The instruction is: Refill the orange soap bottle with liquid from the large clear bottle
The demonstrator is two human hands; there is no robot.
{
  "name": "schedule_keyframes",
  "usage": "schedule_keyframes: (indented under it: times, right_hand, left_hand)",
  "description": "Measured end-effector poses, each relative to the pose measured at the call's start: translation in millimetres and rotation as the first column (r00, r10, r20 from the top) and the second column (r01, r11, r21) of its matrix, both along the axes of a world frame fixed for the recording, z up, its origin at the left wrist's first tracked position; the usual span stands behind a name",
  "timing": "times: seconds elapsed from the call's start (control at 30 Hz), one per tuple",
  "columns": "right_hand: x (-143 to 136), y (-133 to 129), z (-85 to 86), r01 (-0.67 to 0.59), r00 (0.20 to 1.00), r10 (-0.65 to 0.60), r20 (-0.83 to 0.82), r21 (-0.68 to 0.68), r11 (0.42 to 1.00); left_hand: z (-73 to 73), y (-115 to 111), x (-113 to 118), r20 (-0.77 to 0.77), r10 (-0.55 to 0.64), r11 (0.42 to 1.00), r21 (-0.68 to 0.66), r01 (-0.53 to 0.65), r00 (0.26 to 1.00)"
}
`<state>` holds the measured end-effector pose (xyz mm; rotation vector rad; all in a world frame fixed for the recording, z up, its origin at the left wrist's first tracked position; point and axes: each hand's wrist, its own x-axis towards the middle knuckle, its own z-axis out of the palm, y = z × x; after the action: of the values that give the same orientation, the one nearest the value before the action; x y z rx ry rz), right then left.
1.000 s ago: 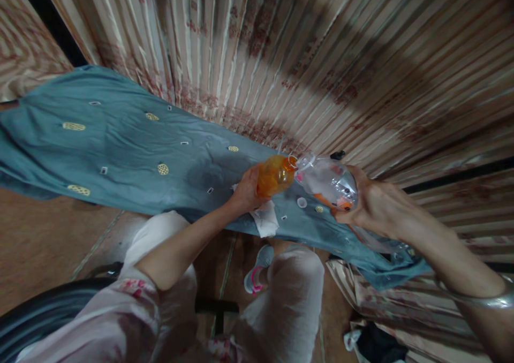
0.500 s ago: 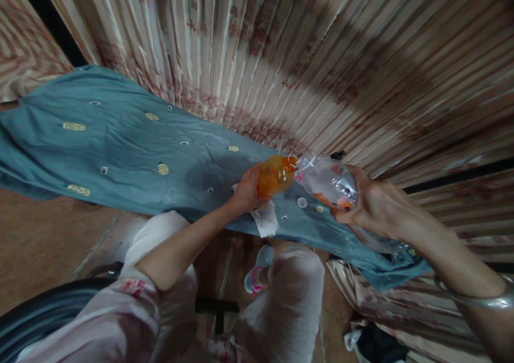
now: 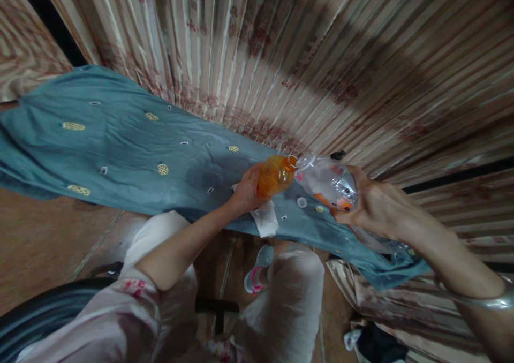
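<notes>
My left hand is wrapped round an orange bottle, tilted with its neck to the right. My right hand grips the base end of a clear plastic bottle, whose neck points left. The two necks meet or nearly meet; whether they touch is too small to tell. Under my left hand a crumpled white tissue lies on the teal cloth. A small round white cap rests on the cloth below the clear bottle.
Behind the cloth-covered table hangs a pleated patterned curtain. A small black object is beyond the clear bottle. Another clear plastic item lies under my right wrist. A dark bundle is on the floor at the lower right.
</notes>
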<state>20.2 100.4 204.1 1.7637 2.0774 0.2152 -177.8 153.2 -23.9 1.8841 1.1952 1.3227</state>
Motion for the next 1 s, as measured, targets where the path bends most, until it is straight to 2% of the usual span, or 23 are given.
schedule_keyframes:
  times: [0.2, 0.37, 0.53, 1.0]
  right_hand:
    - [0.4, 0.8, -0.2, 0.007, 1.0, -0.007, -0.008, 0.001, 1.0]
    - [4.2, 1.0, -1.8, -0.039, 0.999, 0.039, -0.016, 0.027, 0.999]
    - [3.6, 1.6, -1.5, -0.007, 1.0, 0.007, -0.018, 0.004, 1.0]
    - [3.5, 2.1, -2.4, -0.041, 0.999, 0.041, 0.006, 0.017, 0.999]
  left_hand:
    - [-0.9, -0.1, 0.0, 0.006, 0.0, 1.0, 0.006, 0.0, 1.0]
    - [-2.2, 0.4, 0.2, 0.006, 0.001, 1.0, 0.02, -0.002, 1.0]
    - [-3.5, 1.7, 0.7, 0.009, 0.005, 1.0, 0.016, -0.005, 1.0]
    - [2.4, -0.4, 0.1, 0.023, -0.004, 1.0, 0.016, 0.004, 1.0]
